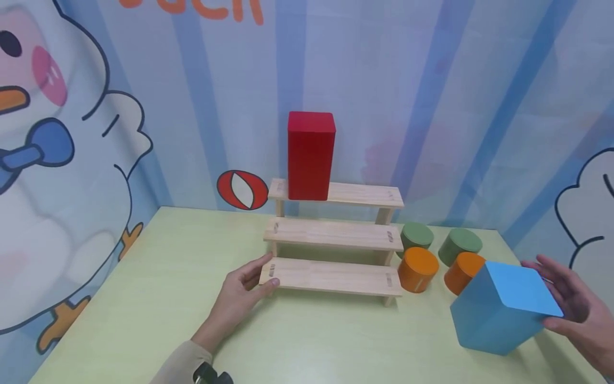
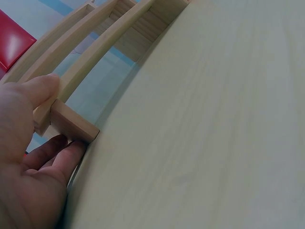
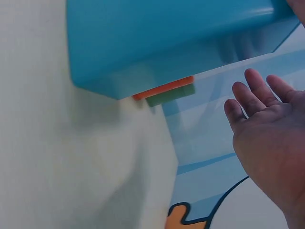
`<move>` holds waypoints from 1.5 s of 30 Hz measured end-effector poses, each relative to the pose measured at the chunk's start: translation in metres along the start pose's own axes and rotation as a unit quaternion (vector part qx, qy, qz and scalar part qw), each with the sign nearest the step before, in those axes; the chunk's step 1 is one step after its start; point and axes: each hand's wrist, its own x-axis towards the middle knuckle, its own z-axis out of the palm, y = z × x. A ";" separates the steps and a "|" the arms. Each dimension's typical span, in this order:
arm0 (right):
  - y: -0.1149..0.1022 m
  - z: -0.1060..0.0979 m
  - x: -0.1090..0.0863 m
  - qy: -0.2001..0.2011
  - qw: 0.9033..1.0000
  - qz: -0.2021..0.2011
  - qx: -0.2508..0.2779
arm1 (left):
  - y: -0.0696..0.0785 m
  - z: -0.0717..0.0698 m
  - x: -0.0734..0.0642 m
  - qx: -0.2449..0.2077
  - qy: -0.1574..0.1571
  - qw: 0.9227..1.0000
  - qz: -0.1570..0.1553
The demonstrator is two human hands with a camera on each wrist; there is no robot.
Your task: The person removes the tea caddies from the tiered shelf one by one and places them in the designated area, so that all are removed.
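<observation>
A three-tier wooden stand (image 1: 331,233) stands on the table, a tall red block (image 1: 310,157) upright on its top tier. My left hand (image 1: 235,293) holds the left end of the lowest tier; in the left wrist view the thumb (image 2: 42,88) lies on the board and the fingertips are at the support below. At the right, a big light-blue block (image 1: 506,314) is beside my right hand (image 1: 582,309), whose thumb overlaps the block's near corner. In the right wrist view the other fingers (image 3: 248,98) are spread, with backdrop showing between them and the block.
Two orange cylinders (image 1: 418,269) and two green cylinders (image 1: 460,245) stand right of the stand, between it and the blue block. A cartoon-printed backdrop (image 1: 201,106) rises behind the pale table (image 1: 158,277).
</observation>
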 end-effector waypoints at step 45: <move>-0.191 0.133 0.178 -0.109 0.962 -0.123 0.219 | -0.001 0.001 0.001 -0.030 0.004 1.000 0.004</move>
